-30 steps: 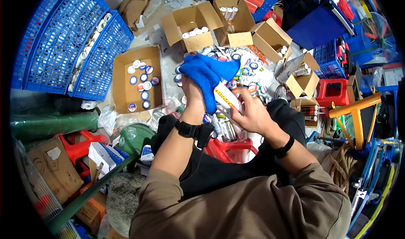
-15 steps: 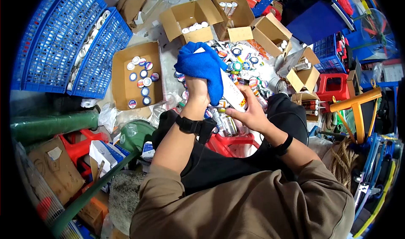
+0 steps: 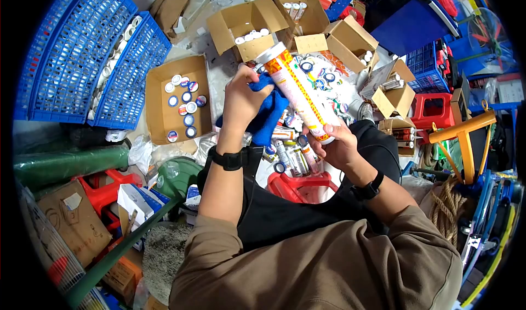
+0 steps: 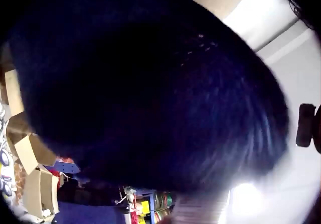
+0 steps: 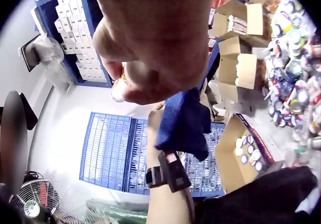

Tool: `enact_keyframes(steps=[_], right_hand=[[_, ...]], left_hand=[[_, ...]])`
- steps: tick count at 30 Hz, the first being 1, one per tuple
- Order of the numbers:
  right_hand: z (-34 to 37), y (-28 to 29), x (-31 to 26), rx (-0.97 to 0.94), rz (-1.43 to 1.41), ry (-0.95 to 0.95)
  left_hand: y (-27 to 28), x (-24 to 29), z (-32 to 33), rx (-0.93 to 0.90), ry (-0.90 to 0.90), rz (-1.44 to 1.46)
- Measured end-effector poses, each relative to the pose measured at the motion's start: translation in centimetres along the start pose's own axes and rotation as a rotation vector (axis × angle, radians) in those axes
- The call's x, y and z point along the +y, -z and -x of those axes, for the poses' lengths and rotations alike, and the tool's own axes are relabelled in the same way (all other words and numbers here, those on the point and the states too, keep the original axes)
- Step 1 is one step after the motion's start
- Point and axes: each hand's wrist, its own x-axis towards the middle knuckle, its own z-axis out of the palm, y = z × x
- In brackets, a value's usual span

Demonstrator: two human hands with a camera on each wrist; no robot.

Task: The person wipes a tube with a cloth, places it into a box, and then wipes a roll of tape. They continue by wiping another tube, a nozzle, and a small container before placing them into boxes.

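My right hand point(image 3: 338, 141) grips the lower end of a white sealant cartridge point(image 3: 298, 93) with red and yellow print, which slants up and to the left. In my left hand point(image 3: 243, 99) is a blue cloth point(image 3: 268, 113), bunched under the curled fingers and hanging beside the cartridge. The left hand is near the cartridge's upper, white-rimmed end. Dark blue fabric of the cloth point(image 4: 165, 98) fills most of the left wrist view. In the right wrist view, my right hand point(image 5: 155, 48) covers much of the cartridge.
A heap of cartridges point(image 3: 323, 77) lies beyond the hands. Cardboard boxes point(image 3: 246, 17) with cartridges stand behind it, and an open box point(image 3: 159, 115) is at the left. Blue crates point(image 3: 82, 52) stand far left. A red stool point(image 3: 290, 187) is between the legs.
The cloth was wrapped over the cartridge's upper end; it has come off and now hangs to the left. The cartridge is tilted up into full view, with the right hand at its lower end.
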Motion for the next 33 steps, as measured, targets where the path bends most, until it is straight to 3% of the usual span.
enact_keyframes(steps=[1,3,5,7,11,13,15,17,19,21,22,23,25,27,29,31,33], right_hand=[[-0.1,0.2,0.2,0.063,-0.007,0.029],[-0.3,0.8,0.6,0.101,0.02,0.032],[-0.3,1.1,0.9,0.195,0.129,0.033],[-0.3,1.1,1.2,0.167,0.136,0.013],[0.0,0.1,2.0,0.186,0.247,0.065],[0.1,0.2,2.2,0.191,0.683,0.122],[-0.5,0.5,2.8,0.149,1.115,0.404],[-0.4,0.3,2.7,0.09,1.261,0.413],[-0.6,0.0,3.0,0.102,1.27,0.4],[-1.1,0.4,3.5,0.094,0.971,0.306],[-1.0,-0.2,2.9,0.118,0.693,0.082],[-1.3,0.1,3.3,0.101,0.502,0.031],[-1.1,-0.9,2.4,0.081,0.251,-0.074],[-0.8,-1.8,1.8,0.091,0.174,-0.073],[-0.6,-1.7,1.2,0.12,0.06,-0.027],[-0.8,-1.0,1.4,0.09,0.036,0.018],[-1.5,-0.9,1.4,0.101,0.463,0.33]], left_hand=[[0.7,0.5,0.0,-0.055,-0.002,0.056],[0.6,0.9,0.2,-0.096,0.099,0.607],[-0.7,0.8,0.9,0.093,0.098,1.037],[-1.7,1.5,1.4,0.08,0.065,1.352],[-2.6,2.5,1.9,0.19,-0.214,0.817],[-1.9,3.2,1.7,0.308,-0.408,0.471],[-1.8,3.0,1.6,0.446,-0.305,0.299],[-2.6,3.0,1.3,0.514,-0.129,0.662],[-2.2,3.2,1.2,0.495,-0.06,0.732],[-2.0,3.3,1.1,0.156,0.296,1.404],[-2.2,3.3,1.1,0.035,0.393,1.382],[-2.1,3.4,1.7,-0.151,0.537,1.379],[-2.2,4.8,3.0,-0.246,0.603,1.506],[-2.7,4.3,3.8,-0.444,0.587,1.568],[-3.4,4.6,4.7,-0.3,0.589,1.388],[-3.4,4.1,4.9,-0.344,0.464,1.379],[-2.7,4.4,5.1,-0.35,0.263,1.265]])
